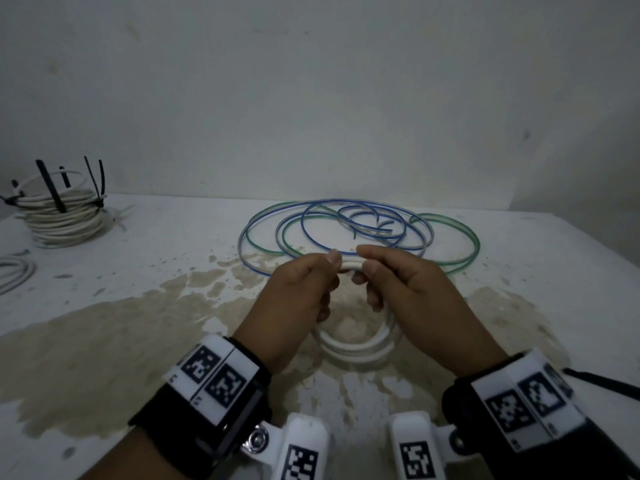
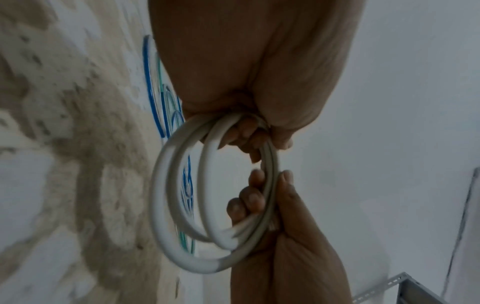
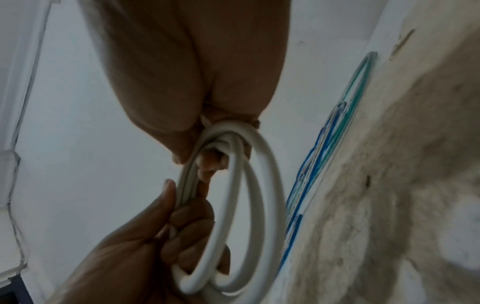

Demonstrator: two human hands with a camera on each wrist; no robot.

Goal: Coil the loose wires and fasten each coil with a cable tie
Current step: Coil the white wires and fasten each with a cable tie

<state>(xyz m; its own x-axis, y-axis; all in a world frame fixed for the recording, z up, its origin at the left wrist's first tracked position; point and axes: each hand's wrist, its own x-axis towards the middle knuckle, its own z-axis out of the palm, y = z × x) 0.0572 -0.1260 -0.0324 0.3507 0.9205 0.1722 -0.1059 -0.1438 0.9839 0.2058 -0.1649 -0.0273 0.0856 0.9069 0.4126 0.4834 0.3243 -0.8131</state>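
So I've got the white wire coil (image 1: 356, 344) up off the tabletop (image 1: 145, 341), a few loops of it hanging down between my hands. My left hand (image 1: 298, 296) has its fingers curled around the top left of the bundle, thumb up on top, and my right hand (image 1: 415, 292) is wrapped around the top right the same way, so both grips are closed tight on the same coil with the thumbs nearly meeting. From the left wrist view you can see three or so loops fanned apart a bit at the bottom, not lined up neatly. It's kinda blurry there.

Just behind my hands the loose blue and green wires (image 1: 356, 230) lie flat in big overlapping rings on the tabletop. Their ends sit near the middle of the pile.

Far left at the back there's a stack of finished white coils (image 1: 62, 216) with black cable ties (image 1: 52, 188) sticking up out of it. Another bit of white cable (image 1: 14, 275) pokes in at the left edge. A black cable tie (image 1: 602, 382) lies on the tabletop by my right wrist. The tabletop itself is white with big brownish stains (image 1: 86, 358) all over the near part, and there's a plain white wall (image 1: 311, 98) behind everything.
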